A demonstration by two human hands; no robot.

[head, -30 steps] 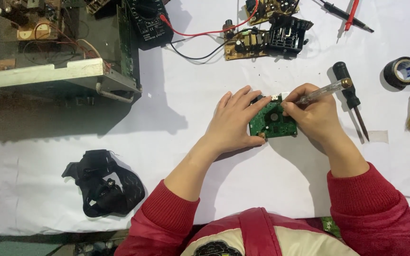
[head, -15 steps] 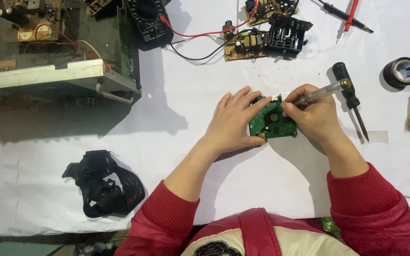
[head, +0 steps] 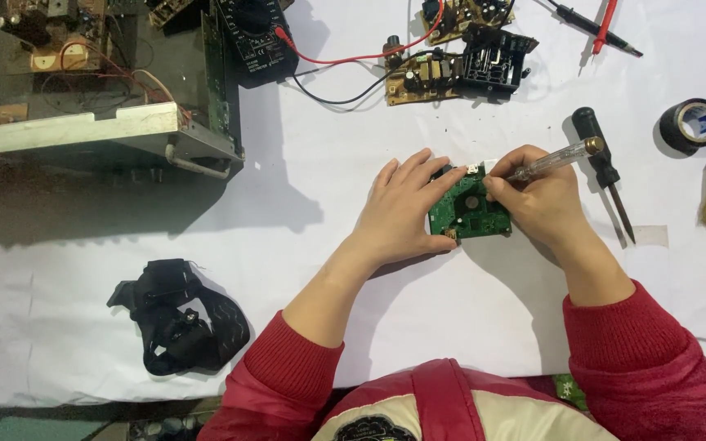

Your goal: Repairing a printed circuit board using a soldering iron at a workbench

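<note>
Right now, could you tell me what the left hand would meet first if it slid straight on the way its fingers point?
Probably the brown circuit board with its black finned block, across bare white table; height is unclear.

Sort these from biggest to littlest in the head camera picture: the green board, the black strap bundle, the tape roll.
1. black strap bundle
2. green board, partly hidden by both hands
3. tape roll
</note>
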